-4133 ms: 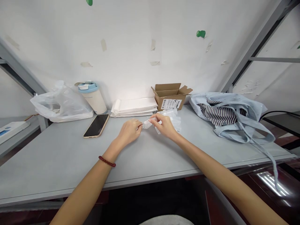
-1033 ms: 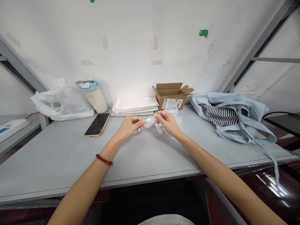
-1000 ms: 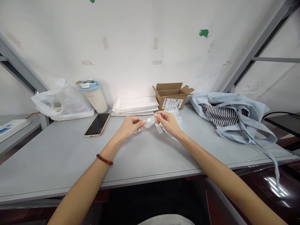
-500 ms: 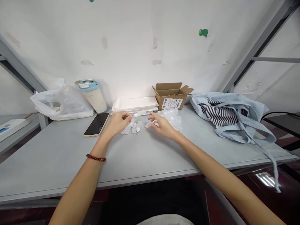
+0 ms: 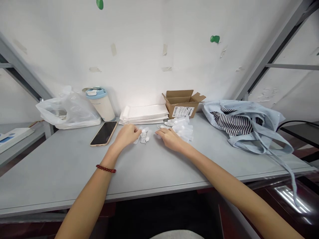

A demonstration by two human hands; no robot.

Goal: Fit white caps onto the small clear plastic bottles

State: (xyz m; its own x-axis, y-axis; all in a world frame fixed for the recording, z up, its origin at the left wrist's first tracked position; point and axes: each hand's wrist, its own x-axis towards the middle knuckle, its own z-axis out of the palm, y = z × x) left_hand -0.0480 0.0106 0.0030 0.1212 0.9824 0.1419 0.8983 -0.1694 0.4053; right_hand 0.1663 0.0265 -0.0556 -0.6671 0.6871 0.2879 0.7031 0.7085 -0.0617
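Between my hands lies a small heap of clear plastic vials (image 5: pixel 144 136) on the grey table. My left hand (image 5: pixel 127 135), with a red bead bracelet at its wrist, is closed in a pinch at the heap's left side. A vial's white end shows at its fingertips, though most of it is hidden. My right hand (image 5: pixel 170 137) is palm down with fingers curled together over a small vial, almost wholly covered. Just beyond this hand a larger pile of clear plastic vials (image 5: pixel 183 128) spreads out.
White envelopes (image 5: pixel 144 113) are stacked by the wall, beside an open cardboard box (image 5: pixel 180 106). Leftward are a phone (image 5: pixel 104 133), a tumbler (image 5: pixel 102 104) and a white plastic bag (image 5: pixel 67 113). A light blue cloth bag (image 5: pixel 249 109) lies right, its strap hanging over the table's edge.
My left hand has lowered to the heap with the vial it held up. My right hand's spread fingers have come down and closed over a vial. The view has tilted slightly.
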